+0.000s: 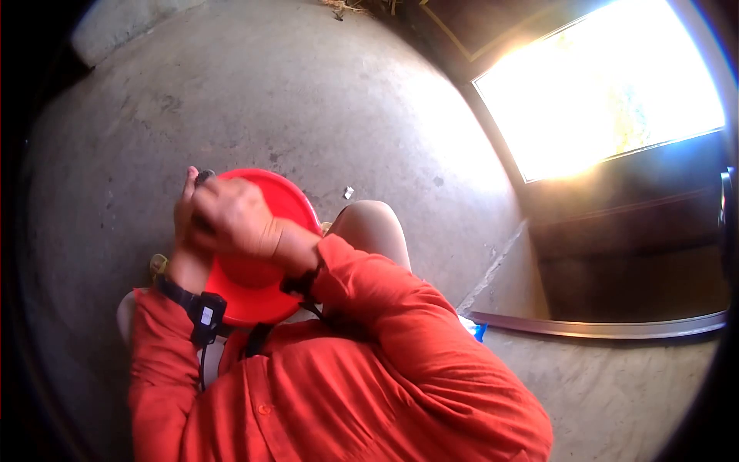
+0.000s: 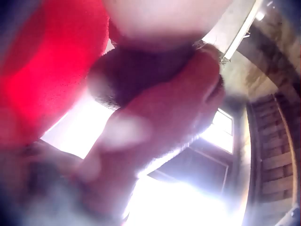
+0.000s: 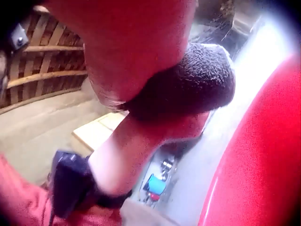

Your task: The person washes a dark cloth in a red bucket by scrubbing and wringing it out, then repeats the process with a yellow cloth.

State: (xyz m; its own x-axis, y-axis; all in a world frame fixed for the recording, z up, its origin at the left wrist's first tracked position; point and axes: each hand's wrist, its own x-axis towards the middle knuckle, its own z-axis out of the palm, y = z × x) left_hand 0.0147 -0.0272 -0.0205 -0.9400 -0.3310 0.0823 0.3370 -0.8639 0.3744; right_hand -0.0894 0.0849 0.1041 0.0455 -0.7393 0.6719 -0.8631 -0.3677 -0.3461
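Observation:
A dark grey, fuzzy cloth [image 3: 207,75], bunched into a thick roll, is held between both hands above a red plastic basin [image 1: 289,204]. My right hand [image 1: 239,215] lies over the cloth in the head view, fingers curled round it. Beneath and to the left, my left hand [image 1: 183,223] grips the same cloth, with one finger pointing up past it. The right wrist view shows the roll's end sticking out between the two hands. In the left wrist view the cloth [image 2: 136,75] is dark and blurred, and the hands cover most of it.
The basin stands between the person's knees on a grey concrete floor [image 1: 369,146]. A small white scrap [image 1: 349,192] lies beyond the right knee [image 1: 373,223]. To the right is a dark panel with a metal edge [image 1: 600,327], below a bright opening [image 1: 608,85].

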